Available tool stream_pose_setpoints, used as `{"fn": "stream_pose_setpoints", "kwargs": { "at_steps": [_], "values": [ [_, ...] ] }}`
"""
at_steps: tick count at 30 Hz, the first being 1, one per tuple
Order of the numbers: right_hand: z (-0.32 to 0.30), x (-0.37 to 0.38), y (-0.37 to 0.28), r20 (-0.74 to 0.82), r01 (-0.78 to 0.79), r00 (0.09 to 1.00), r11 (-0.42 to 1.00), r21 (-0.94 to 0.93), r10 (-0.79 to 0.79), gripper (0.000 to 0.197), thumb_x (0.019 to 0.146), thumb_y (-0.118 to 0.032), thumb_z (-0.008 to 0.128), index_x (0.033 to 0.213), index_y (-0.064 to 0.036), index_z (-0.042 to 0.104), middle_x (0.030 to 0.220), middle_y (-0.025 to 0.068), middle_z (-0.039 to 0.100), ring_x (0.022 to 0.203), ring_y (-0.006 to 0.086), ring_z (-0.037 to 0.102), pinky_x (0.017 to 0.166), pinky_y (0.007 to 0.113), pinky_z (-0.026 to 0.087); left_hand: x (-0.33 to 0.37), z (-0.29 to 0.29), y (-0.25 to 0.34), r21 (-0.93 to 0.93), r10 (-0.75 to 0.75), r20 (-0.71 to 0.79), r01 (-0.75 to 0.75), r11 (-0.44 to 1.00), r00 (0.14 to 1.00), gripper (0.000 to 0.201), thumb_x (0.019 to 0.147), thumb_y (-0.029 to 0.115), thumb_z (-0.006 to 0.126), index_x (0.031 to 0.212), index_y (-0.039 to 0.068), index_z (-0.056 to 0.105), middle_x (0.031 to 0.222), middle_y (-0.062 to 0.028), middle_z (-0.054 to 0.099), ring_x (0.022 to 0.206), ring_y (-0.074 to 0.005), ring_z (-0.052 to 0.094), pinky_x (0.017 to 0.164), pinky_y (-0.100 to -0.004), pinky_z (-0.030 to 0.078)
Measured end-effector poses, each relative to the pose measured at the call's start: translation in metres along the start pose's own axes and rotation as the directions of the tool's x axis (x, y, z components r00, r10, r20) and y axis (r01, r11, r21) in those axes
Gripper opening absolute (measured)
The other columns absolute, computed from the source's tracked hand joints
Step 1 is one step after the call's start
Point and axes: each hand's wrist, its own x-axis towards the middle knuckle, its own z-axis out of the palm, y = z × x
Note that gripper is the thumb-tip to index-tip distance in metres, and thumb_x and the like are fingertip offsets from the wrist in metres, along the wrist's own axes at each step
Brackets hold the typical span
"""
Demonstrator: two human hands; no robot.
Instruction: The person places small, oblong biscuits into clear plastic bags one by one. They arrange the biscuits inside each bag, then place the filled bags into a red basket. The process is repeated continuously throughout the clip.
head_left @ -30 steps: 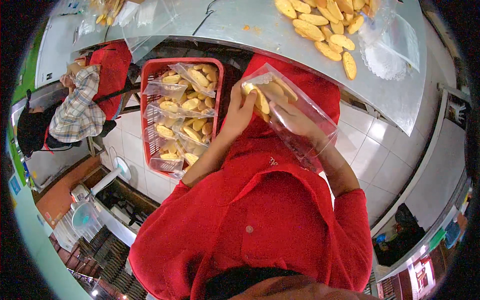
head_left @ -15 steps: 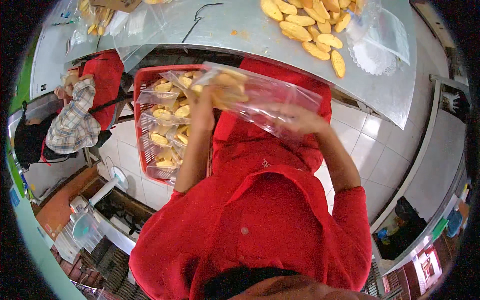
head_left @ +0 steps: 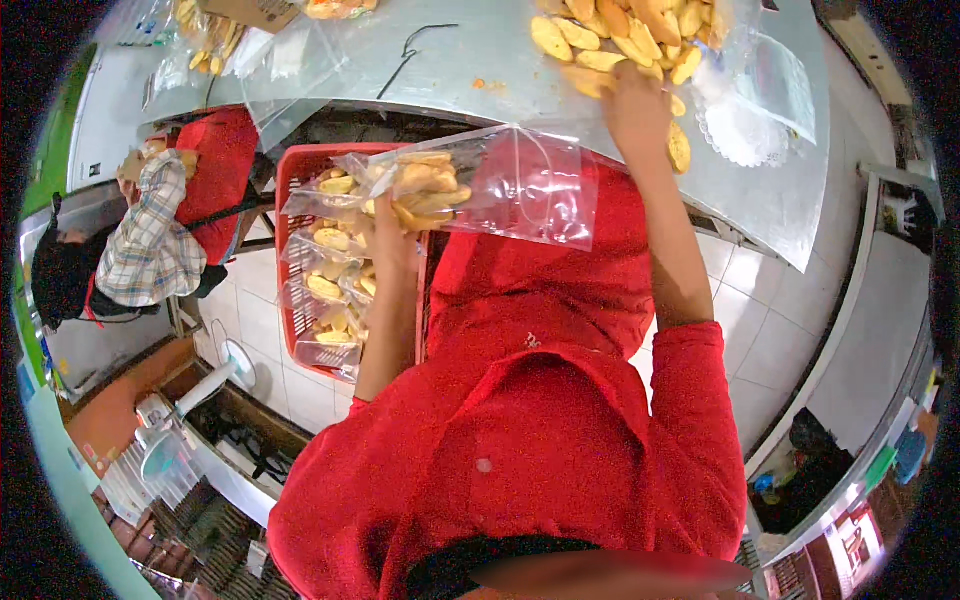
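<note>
Left hand (head_left: 392, 238): closed on one clear bag (head_left: 535, 190), part-filled with golden slices (head_left: 427, 180), its filled end above a red basket (head_left: 288, 240), its slack end over the red-clad lap (head_left: 540, 275). Right hand (head_left: 638, 105): fingers at the near side of a loose heap (head_left: 640, 35) of similar slices (grip hidden; cannot tell whether one is pinched), on a metal table (head_left: 530, 105). Basket contents: several filled bags (head_left: 325, 287).

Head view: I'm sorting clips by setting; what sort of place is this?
Probably a food-packing workroom: loose bread-like slices lie piled on a metal table, and filled clear bags sit in a red basket.
</note>
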Motion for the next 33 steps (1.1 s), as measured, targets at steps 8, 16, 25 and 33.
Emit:
{"fn": "stream_pose_setpoints", "kwargs": {
  "at_steps": [8, 16, 25, 33],
  "values": [
    [-0.133, -0.064, 0.011, 0.695, -0.475, 0.676, 0.577, 0.665, -0.245, 0.031, 0.092, -0.017, 0.058, 0.121, -0.0066, 0.058, 0.091, 0.0048, 0.065, 0.065, 0.0104, 0.06, 0.059, 0.026, 0.05, 0.013, 0.002, -0.019, -0.019, 0.044, -0.006, -0.044, 0.999, 0.999, 0.067, 0.089, 0.025, 0.06, 0.14, 0.006, 0.021, 0.119, -0.014, 0.051, 0.099, -0.0214, 0.058, 0.075, -0.0377, 0.053],
    [-0.087, -0.133, -0.009, 0.73, -0.81, 0.545, -0.034, 0.585, -0.412, 0.042, 0.095, -0.021, 0.054, 0.133, -0.0033, 0.05, 0.126, 0.0057, 0.058, 0.107, 0.0182, 0.06, 0.091, 0.028, 0.048, -0.023, 0.047, -0.018, 0.439, 0.176, 0.342, -0.323, 0.838, 0.923, 0.08, 0.086, 0.028, 0.062, 0.145, -0.003, 0.019, 0.132, -0.0184, 0.047, 0.114, -0.0265, 0.051, 0.096, -0.0328, 0.043],
    [-0.065, -0.139, -0.064, 0.673, -0.822, 0.537, -0.495, 0.281, -0.509, 0.055, 0.095, -0.023, 0.056, 0.142, -0.0028, 0.034, 0.131, 0.0141, 0.049, 0.11, 0.0224, 0.058, 0.091, 0.029, 0.052, -0.049, 0.06, -0.034, 0.344, 0.251, 0.505, -0.46, 0.819, 0.826, 0.054, 0.085, 0.006, 0.061, 0.131, -0.002, 0.034, 0.119, -0.0138, 0.047, 0.107, -0.02, 0.05, 0.093, -0.0323, 0.044],
    [-0.04, -0.164, -0.066, 0.734, -0.772, 0.636, -0.224, 0.595, -0.24, 0.049, 0.095, -0.017, 0.057, 0.138, -0.0015, 0.04, 0.132, 0.0144, 0.049, 0.115, 0.024, 0.055, 0.098, 0.034, 0.048, -0.057, 0.057, -0.041, 0.38, 0.249, 0.58, -0.527, 0.76, 0.776, 0.055, 0.085, 0.007, 0.061, 0.13, -0.004, 0.032, 0.119, -0.0138, 0.045, 0.108, -0.0205, 0.049, 0.095, -0.0326, 0.042]
  ]
}}
